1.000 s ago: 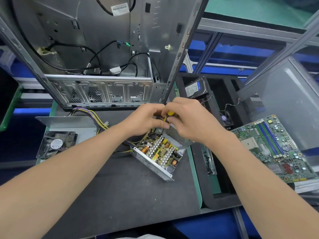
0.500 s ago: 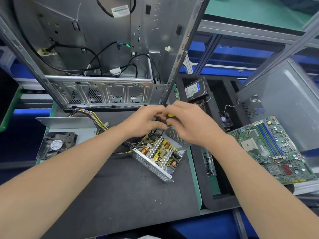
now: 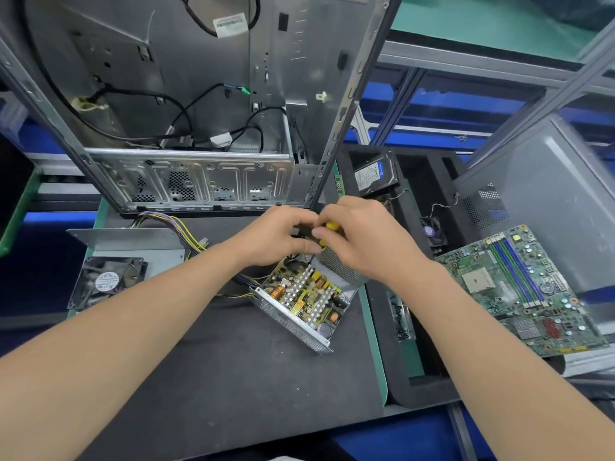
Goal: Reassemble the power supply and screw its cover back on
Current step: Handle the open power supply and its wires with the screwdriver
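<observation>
Evidently the insides were being fastened down: the open power supply (image 3: pixel 299 301) lay on the mat (image 3: pixel 233 377), the right hand (image 3: pixel 359 241) gripping a yellow screwdriver (image 3: pixel 331 226) at its far end, the left hand (image 3: pixel 276 237) pinching the shaft. Next, I judged, the cover (image 3: pixel 126 239), lying apart leftward, needed fitting.

We saw an open computer case (image 3: pixel 186 94) standing at the back of the dark mat (image 3: pixel 216 377). To the right a motherboard (image 3: pixel 519 294) lay face up, and a hard drive (image 3: pixel 374 176) leaned inside a black foam tray (image 3: pixel 426 384).
</observation>
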